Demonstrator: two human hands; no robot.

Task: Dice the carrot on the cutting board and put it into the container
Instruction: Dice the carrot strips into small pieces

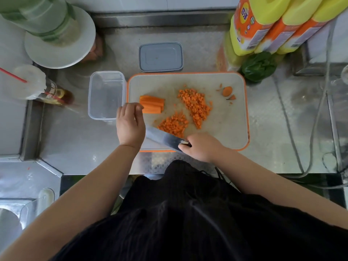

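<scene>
An orange-rimmed cutting board [222, 117] carries a stack of carrot sticks [152, 104] at its left and two heaps of diced carrot [195, 106] in the middle. A carrot end [227, 91] and scraps lie at the back right. My right hand [202, 147] grips the handle of a wide-bladed knife [162, 137], whose blade lies low over the board's front edge, pointing left. My left hand [130, 123] hovers at the board's left edge with loosely curled fingers, its fingertips just short of the carrot sticks, holding nothing. A clear plastic container [106, 95] stands empty left of the board.
The container's grey lid [161, 57] lies behind the board. Yellow detergent bottles [263, 25] and a green leafy vegetable [258, 66] stand at the back right. A blender [56, 29] and a sauce bottle [43, 85] are at the left. A cable [293, 129] runs along the steel counter at the right.
</scene>
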